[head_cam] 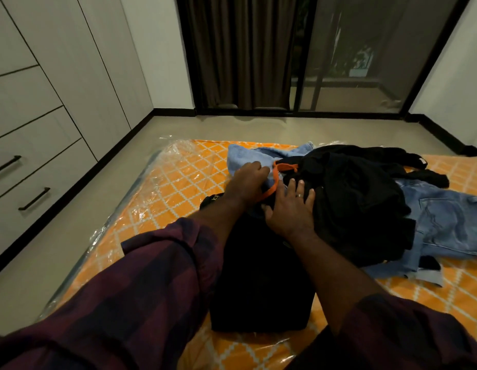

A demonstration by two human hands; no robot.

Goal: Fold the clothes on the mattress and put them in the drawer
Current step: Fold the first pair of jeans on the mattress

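Two hands engaged: left hand (pixel 248 180) grip curled on light-blue orange-trimmed cloth garment (pixel 245 156); right hand (pixel 288 212) flat, grasping nothing, pressing black clothes heap (pixel 352 196). Advise pulling garment clear before folding

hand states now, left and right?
Left hand: grips the blue garment.
Right hand: open, flat on the black clothes.

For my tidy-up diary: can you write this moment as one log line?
left hand: grips light-blue garment with orange cord | right hand: flat on black clothes pile | white drawers: closed
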